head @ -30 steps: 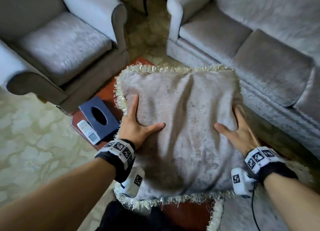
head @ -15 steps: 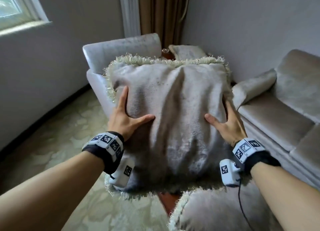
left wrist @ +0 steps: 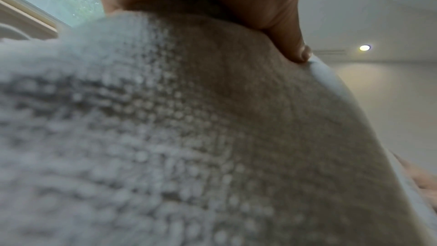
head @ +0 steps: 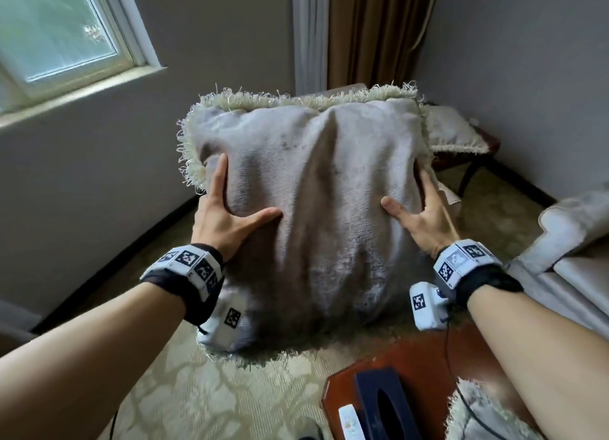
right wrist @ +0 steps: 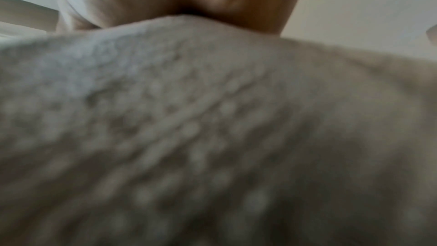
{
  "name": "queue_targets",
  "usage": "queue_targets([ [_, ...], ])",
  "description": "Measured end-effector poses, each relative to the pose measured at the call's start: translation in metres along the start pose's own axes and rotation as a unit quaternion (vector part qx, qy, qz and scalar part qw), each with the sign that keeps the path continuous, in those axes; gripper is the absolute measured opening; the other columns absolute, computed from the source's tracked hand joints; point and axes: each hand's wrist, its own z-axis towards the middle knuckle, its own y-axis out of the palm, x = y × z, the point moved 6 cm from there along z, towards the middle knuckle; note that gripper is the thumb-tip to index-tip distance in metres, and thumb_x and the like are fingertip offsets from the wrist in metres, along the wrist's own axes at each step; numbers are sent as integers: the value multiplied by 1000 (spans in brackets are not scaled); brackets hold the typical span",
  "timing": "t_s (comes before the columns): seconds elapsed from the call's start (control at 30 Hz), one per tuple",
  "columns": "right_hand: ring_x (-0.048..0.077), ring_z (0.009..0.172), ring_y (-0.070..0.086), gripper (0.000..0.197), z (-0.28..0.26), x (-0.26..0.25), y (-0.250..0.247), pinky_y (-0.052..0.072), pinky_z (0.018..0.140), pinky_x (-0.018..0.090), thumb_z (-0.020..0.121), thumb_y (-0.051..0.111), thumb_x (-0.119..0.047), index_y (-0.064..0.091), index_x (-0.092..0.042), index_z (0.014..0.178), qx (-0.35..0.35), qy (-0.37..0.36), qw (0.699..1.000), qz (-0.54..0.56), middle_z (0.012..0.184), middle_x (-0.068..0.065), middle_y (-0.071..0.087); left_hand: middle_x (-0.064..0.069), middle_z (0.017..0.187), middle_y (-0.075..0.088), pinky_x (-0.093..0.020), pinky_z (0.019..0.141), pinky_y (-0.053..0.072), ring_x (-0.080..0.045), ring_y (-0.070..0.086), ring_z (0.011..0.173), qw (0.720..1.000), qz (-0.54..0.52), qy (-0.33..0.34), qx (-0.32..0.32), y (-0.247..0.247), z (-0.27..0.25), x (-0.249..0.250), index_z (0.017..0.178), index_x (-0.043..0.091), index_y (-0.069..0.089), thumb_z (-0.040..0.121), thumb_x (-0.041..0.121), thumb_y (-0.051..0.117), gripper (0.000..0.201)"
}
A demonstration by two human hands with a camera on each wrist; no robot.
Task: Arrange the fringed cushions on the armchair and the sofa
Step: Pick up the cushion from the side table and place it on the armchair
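A grey cushion with a cream fringe is held upright in the air in front of me. My left hand grips its left edge, thumb across the front. My right hand grips the right edge the same way. The other fingers are hidden behind the fabric. In the left wrist view the thumb presses into the cushion. The right wrist view is filled by blurred cushion fabric. A second fringed cushion lies on a small table at the back right. A third cushion lies at the bottom right.
The sofa arm stands at the right. A red-brown coffee table below holds a dark blue tissue box and a white remote. A window is at the upper left, a brown curtain in the corner. Patterned carpet lies underfoot.
The cushion has come up off the coffee table and now stands higher and upright. My view has swung up toward the room corner. Both hands keep the same hold.
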Motion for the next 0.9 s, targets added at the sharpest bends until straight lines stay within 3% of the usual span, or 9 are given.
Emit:
queue_targets([
  [0.1,12,145,27,112,44,-1,15,19,114,24,68,69,-74,21,-29,158,-5,5,1000,-4,163,-4,25,21,163,14,-31,121,22,-7,25,147,1000,2,5,4,4,47,-10,153,49,12,45,76,80,131],
  [0.2,-1,137,24,104,85,-6,28,16,106,8,75,73,-59,21,-25,158,-8,-2,1000,-9,162,-6,24,22,163,14,-24,117,20,-4,26,145,1000,-13,-3,2,13,87,-20,153,49,12,44,75,80,131],
  [0.27,-7,132,20,100,113,-7,38,13,100,-1,78,74,-51,20,-24,158,-8,0,1000,-11,162,-7,23,22,163,12,-26,120,19,-2,21,146,1000,-12,-2,-1,22,114,-32,155,45,11,46,73,80,132],
  [0.4,2,145,17,100,166,-3,68,12,110,13,78,74,-50,20,-24,158,-3,7,1000,-22,164,-7,18,18,165,12,-36,123,20,-9,20,150,1000,-18,-12,-18,40,176,-66,154,46,10,46,75,80,132],
  [0.53,5,148,16,99,211,0,93,12,111,16,80,75,-45,18,-24,158,12,20,1000,-14,165,-7,16,19,164,12,-36,123,21,-8,21,150,998,-43,-9,-36,55,239,-87,152,51,10,42,79,79,132],
  [0.67,-3,142,16,101,262,1,109,13,113,17,79,75,-47,17,-26,159,6,31,999,-15,164,-10,17,19,161,17,-28,120,20,-8,23,148,997,-60,-7,-39,67,287,-96,155,45,14,48,65,84,129],
  [0.77,2,147,16,106,298,4,107,15,120,27,75,76,-56,17,-29,158,21,31,999,-10,164,-10,16,18,158,19,-20,117,15,1,20,142,996,-83,0,-42,80,323,-93,156,41,15,51,58,86,128],
  [0.9,5,148,17,108,351,16,106,16,120,28,73,75,-62,17,-31,158,20,28,999,-25,164,-8,18,17,150,24,-17,111,14,6,20,130,993,-106,-16,-46,109,366,-98,155,46,12,49,62,85,130],
])
